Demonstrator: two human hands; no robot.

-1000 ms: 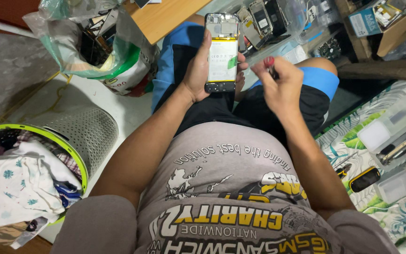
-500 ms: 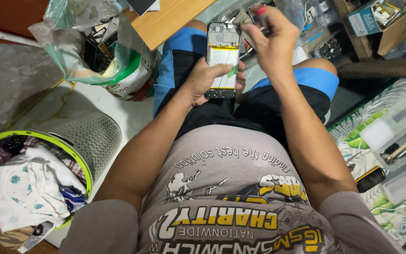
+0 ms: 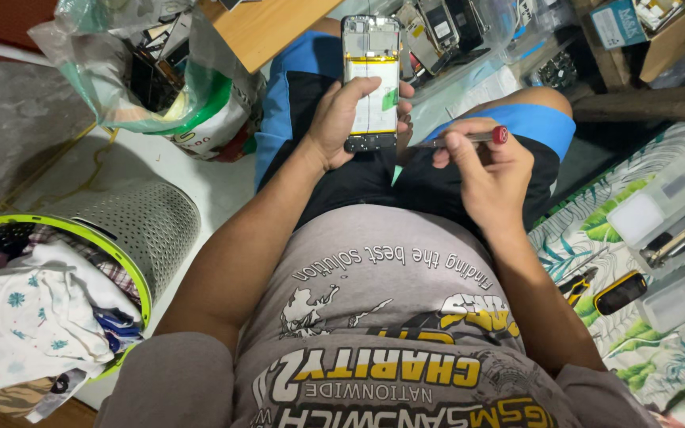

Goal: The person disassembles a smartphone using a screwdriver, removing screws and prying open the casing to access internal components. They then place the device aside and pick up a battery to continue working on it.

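My left hand grips an opened smartphone with its back cover off, showing a pale battery and circuit parts. It is held upright over my lap. My right hand holds a slim screwdriver with a red end cap, lying sideways with its tip toward the phone's lower right edge. I sit in black and blue shorts and a grey printed shirt.
A grey laundry basket with a green rim holds clothes at the left. A plastic bag of items lies beyond it. Phone parts lie ahead; clear plastic boxes and small tools rest on a leaf-print cloth at the right.
My right hand came down from above the phone's top to its lower right side, now holding the screwdriver level. The left hand kept hold of the phone.
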